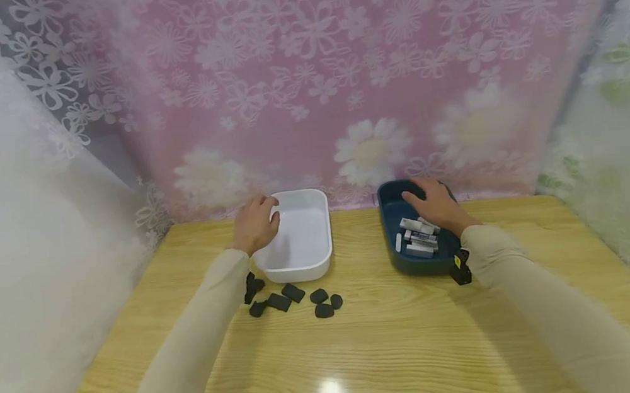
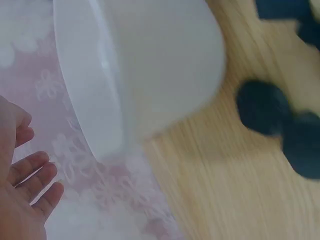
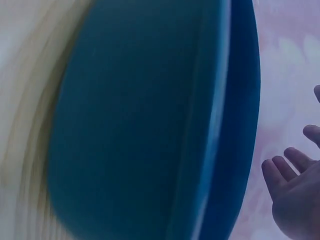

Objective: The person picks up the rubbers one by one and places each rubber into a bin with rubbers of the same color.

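The small boxes (image 1: 420, 237) lie bodyward and left of the nearer right hand (image 1: 437, 205), its grip loosely spread, empty.

Here the head camera looks forward and down over the table (image 1: 397, 340), the left wrist view peers close and tilted at the outside of the white tub (image 2: 170, 65), the right wrist view sits tight against the blue tub (image 3: 125, 125), and the head view shares both tubs!
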Motion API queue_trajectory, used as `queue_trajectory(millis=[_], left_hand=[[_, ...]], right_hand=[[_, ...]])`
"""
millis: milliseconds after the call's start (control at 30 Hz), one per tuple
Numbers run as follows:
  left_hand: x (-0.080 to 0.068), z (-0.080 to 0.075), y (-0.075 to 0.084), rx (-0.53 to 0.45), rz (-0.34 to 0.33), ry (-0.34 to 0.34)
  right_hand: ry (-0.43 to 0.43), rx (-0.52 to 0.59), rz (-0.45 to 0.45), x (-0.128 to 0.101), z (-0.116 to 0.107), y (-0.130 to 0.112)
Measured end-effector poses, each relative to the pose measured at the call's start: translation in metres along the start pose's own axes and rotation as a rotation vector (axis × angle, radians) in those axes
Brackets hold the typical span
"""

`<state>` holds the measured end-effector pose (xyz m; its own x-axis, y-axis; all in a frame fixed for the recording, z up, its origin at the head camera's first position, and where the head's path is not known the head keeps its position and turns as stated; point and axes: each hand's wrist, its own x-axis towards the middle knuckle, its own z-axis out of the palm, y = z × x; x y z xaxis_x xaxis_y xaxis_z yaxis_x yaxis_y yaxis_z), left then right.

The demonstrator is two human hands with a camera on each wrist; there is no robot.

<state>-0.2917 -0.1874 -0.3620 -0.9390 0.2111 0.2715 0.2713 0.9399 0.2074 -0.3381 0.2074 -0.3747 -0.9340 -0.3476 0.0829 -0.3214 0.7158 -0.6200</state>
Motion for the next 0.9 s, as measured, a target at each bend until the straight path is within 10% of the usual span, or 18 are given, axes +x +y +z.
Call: queue_trajectory(millis=[633, 900], left_hand=[[-0.03, 0.004, -0.05, 0.026, -0.159, -0.086], [-0.026, 0.014, -0.053, -0.161, -0.272, -0.184]], right_hand=[[-0.081, 0.082, -0.134, 0.042, 0.092, -0.065], [-0.051, 0.086, -0.185, 0.043, 0.105, -0.071]])
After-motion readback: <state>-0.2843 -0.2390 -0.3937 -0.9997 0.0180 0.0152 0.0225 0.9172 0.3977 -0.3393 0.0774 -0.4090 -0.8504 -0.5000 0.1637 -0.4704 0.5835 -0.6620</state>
